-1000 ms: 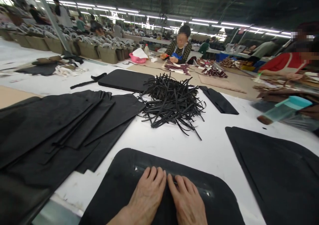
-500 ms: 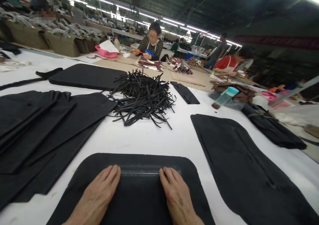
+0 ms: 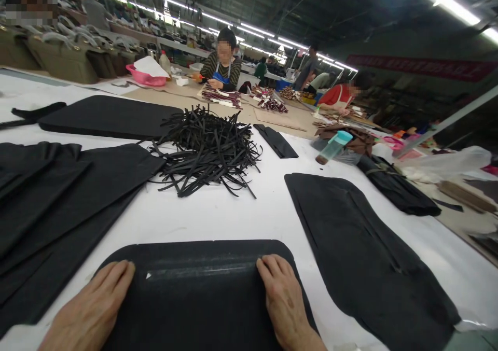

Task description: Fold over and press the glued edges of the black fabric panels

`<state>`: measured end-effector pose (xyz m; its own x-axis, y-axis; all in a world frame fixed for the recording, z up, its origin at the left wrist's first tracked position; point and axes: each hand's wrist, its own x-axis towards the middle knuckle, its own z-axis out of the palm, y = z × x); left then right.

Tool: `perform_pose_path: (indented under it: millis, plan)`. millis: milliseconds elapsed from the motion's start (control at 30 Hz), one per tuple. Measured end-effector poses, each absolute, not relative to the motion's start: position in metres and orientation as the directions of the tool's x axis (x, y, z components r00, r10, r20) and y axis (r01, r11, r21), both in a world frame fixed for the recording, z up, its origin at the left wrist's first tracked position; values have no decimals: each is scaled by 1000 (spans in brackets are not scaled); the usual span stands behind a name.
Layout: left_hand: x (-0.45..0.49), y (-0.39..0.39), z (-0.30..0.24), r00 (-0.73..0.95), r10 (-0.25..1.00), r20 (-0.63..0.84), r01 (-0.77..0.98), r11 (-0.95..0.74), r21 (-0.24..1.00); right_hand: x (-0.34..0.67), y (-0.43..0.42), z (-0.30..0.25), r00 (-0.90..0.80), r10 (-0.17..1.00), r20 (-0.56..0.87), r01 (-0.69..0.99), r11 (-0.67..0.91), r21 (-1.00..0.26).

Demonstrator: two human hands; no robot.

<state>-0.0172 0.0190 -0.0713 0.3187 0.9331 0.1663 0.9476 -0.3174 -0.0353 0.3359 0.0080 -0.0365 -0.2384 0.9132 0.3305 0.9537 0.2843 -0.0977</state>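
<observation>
Had a black, round-cornered, leather-like panel (image 3: 198, 299) on the white counter (image 3: 218, 221), close in at twelve o'clock from the body, with a straight, shiny band crossing it near the far edge. Rested the left hand (image 3: 91, 299) over its ten o'clock corner and the right hand (image 3: 286, 299) at its two o'clock corner. Had the fingers of both bent and drawn together, tips down on the surface. Could not tell the grip on either side as pinching or merely pressing, with thumbs out of sight.

Judged the panel light and pliable, perhaps slick from the gloss, likelier to crease than break. Judged the far corners best for taking hold, with hands spread wide against sagging. Noted a similar black panel (image 3: 365, 252) at two o'clock, apart and rippled, and a tangled heap of narrow black strips (image 3: 212, 154) beyond, at twelve.

Found no brand or label on either panel. Saw a long red banner (image 3: 420, 67) at one o'clock, too blurred for reading.
</observation>
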Motion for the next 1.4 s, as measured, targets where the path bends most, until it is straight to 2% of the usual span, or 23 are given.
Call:
perform_pose_path:
  millis: [133, 233, 300, 367, 433, 533, 567, 633, 767, 867, 967, 1033, 1100, 1200, 1300, 1400]
  plan:
    - [-31, 21, -58, 337, 931, 139, 940, -323, -114, 347, 14, -36, -165, 935, 315, 949, 238, -208]
    - [-30, 22, -43, 262, 953, 153, 964, -251, -90, 357, 23, -35, -91, 949, 301, 969, 155, -194]
    - [-23, 21, -33, 246, 944, 220, 968, -230, -96, 354, 29, -30, -70, 952, 297, 977, 126, -172]
    - [-8, 19, -28, 317, 891, 325, 948, -305, -89, 339, 36, -22, -118, 960, 253, 968, 168, -188]
    - [14, 15, -28, 451, 797, 403, 879, -475, -44, 315, 43, -14, -215, 956, 200, 941, 257, -220]
    - [52, 10, -40, 688, 601, 406, 639, -767, 52, 276, 57, -8, -311, 937, 158, 919, 338, -201]
    - [63, 9, -45, 734, 548, 400, 576, -815, 59, 267, 62, -7, -319, 938, 138, 922, 341, -183]
    - [77, 9, -56, 788, 494, 368, 505, -860, 71, 256, 72, -8, -318, 944, 89, 929, 329, -167]
    - [83, 10, -70, 812, 507, 290, 482, -862, 159, 260, 85, -6, -341, 940, 14, 918, 337, -211]
    - [79, 10, -72, 801, 524, 289, 492, -852, 181, 269, 85, 1, -380, 925, 1, 892, 366, -265]
    - [78, 8, -68, 804, 530, 267, 496, -848, 189, 272, 78, 9, -389, 919, 68, 852, 387, -354]
    - [79, 6, -65, 797, 548, 253, 511, -836, 199, 273, 71, 15, -359, 916, 179, 844, 401, -355]
    - [81, 3, -61, 773, 581, 257, 540, -814, 215, 273, 63, 23, -353, 873, 336, 850, 449, -276]
    - [81, -1, -56, 723, 632, 280, 570, -774, 277, 275, 53, 41, -429, 735, 525, 820, 561, -116]
    - [80, -2, -46, 654, 688, 314, 560, -719, 411, 277, 46, 62, -522, 618, 587, 764, 646, -1]
    - [85, 3, -28, 587, 728, 353, 485, -666, 567, 277, 42, 76, -575, 553, 604, 739, 668, 92]
